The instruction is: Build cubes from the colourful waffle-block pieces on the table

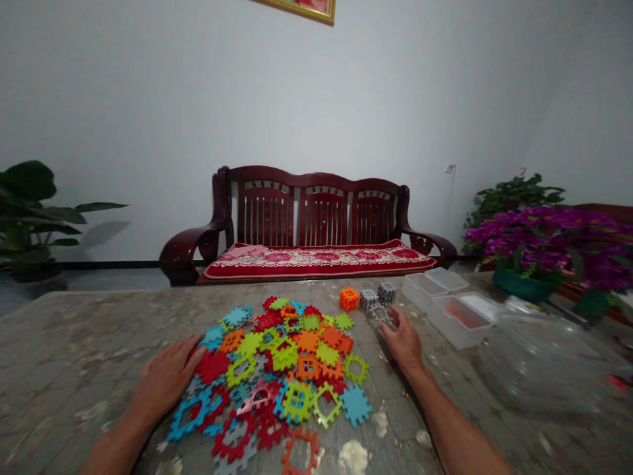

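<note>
A heap of flat, toothed plastic puzzle tiles [281, 369] in red, blue, green and orange covers the middle of the stone-patterned table [74, 356]. My left hand [165, 379] lies flat, fingers spread, on the heap's left edge, touching red and blue tiles. My right hand [403, 340] reaches past the heap's right side, its fingertips at a loose grey tile [382, 313]. Just beyond stand an orange assembled cube [349, 299] and two grey assembled cubes [376, 295].
Two clear plastic boxes [448, 307] sit at the right, one with something red inside. A large clear glass bowl [548, 359] is nearer me on the right. Purple flowers in a green pot [539, 251] stand behind. A dark wooden bench [306, 227] faces the table.
</note>
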The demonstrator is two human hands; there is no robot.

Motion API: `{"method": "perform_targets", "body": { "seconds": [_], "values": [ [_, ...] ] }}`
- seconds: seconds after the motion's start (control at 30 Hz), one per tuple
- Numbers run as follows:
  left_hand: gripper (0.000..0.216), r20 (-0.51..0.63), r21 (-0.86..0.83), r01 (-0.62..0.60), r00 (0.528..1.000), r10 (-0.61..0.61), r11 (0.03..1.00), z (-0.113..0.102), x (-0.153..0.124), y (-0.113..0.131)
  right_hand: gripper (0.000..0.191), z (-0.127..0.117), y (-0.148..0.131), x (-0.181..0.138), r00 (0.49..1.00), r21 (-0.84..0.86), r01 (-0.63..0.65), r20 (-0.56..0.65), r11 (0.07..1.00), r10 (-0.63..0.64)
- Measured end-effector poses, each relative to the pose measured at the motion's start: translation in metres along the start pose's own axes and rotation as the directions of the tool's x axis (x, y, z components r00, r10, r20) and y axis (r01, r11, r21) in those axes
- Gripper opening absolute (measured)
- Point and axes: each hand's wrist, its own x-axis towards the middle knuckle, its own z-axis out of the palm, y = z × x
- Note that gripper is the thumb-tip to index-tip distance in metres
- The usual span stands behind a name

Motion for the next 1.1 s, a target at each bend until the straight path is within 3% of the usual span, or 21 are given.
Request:
{"method": "perform_targets", "body": {
  "seconds": [0.13, 0.23, 0.53, 0.8, 0.97, 1.1],
  "values": [
    [0.069, 0.003, -0.003, 0.011, 1.000, -0.011, 1.000, 0.002, 0.001, -0.001, 0.062, 0.002, -0.004, 0.018, 0.994, 0.064, -0.075, -0.075, 0.995, 0.080],
    [0.069, -0.007, -0.015, 0.012, 1.000, -0.012, 1.000, 0.003, 0.000, -0.001, 0.058, 0.005, -0.016, 0.034, 0.995, 0.013, -0.057, -0.086, 0.998, 0.058],
    [0.069, 0.000, -0.038, 0.023, 1.000, -0.023, 0.999, 0.006, 0.001, -0.008, 0.060, 0.011, -0.052, 0.058, 0.996, -0.214, -0.064, 0.048, 0.975, 0.076],
    [0.069, 0.011, -0.036, 0.035, 0.999, -0.034, 0.999, -0.001, 0.000, -0.001, 0.060, 0.013, -0.055, 0.059, 0.993, -0.306, -0.081, 0.055, 0.949, 0.102],
    [0.067, -0.013, -0.038, 0.020, 1.000, -0.020, 0.999, 0.002, 0.000, -0.002, 0.053, 0.013, -0.051, 0.054, 0.999, -0.318, 0.021, -0.018, 0.948, -0.028],
    [0.064, -0.018, -0.045, 0.018, 1.000, -0.019, 0.999, 0.001, -0.001, 0.000, 0.039, 0.022, -0.056, 0.036, 0.989, -0.192, 0.140, -0.029, 0.971, -0.148]
  ]
}}
